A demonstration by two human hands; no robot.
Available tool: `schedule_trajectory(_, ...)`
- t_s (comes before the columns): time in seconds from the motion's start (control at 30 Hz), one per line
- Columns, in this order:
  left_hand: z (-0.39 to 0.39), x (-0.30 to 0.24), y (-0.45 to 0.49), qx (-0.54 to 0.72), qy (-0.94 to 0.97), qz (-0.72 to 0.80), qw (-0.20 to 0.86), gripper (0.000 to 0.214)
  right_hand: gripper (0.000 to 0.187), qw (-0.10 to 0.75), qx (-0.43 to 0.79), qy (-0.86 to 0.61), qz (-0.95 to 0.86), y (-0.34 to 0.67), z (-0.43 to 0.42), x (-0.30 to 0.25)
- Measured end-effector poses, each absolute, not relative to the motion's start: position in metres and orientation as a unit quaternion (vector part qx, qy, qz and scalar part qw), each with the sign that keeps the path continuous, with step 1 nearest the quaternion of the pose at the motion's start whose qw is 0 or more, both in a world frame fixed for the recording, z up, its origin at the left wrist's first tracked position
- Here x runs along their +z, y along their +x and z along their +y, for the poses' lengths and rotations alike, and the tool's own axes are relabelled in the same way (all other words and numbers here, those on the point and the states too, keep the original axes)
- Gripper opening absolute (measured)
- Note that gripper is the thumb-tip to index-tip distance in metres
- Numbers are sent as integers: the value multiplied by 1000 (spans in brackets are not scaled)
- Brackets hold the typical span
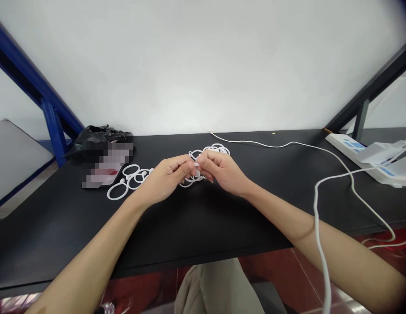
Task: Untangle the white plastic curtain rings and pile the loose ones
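My left hand point(168, 176) and my right hand point(219, 171) meet over the middle of the black table point(196, 226). Both have their fingers curled and pinch the same white plastic ring point(195, 171) between the fingertips. Just behind the hands lies a heap of white rings point(213, 150). Left of my left hand, a linked chain of white rings point(127, 181) lies flat on the table.
A crumpled black plastic bag point(94, 138) and a blurred packet point(106, 168) sit at the back left. A white cable point(288, 145) runs along the back to a white power strip point(366, 157) at the right and drapes over my right forearm. Blue frame posts stand left.
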State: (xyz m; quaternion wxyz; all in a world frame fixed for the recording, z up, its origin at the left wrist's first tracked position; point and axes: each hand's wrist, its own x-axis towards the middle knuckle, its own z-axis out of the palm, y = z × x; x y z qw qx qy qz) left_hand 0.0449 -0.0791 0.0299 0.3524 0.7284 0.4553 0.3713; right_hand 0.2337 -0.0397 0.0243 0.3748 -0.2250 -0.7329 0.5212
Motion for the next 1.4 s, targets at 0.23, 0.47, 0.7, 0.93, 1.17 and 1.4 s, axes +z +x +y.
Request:
schedule_trajectory(0.23,-82,35,42,342,765,465,284,39,34,356,416,-260,-795,235,-45,32)
schedule_trajectory(0.47,-78,39,34,380,732,534,186,28,31,375,226,-289,-851,239,-37,23)
schedule_trajectory(0.7,-67,24,-17,131,709,692,-38,48,20,330,109,-355,-868,246,-23,13)
schedule_trajectory(0.93,-68,19,-17,64,711,700,-1,41,20,312,73,-375,-870,245,-24,13)
schedule_trajectory(1.17,-63,15,-16,70,713,697,-4,29,19,311,77,-359,-876,239,-29,9)
schedule_trajectory(1.4,-62,13,-8,86,706,701,-50,24,19,317,59,-348,-880,238,-32,11)
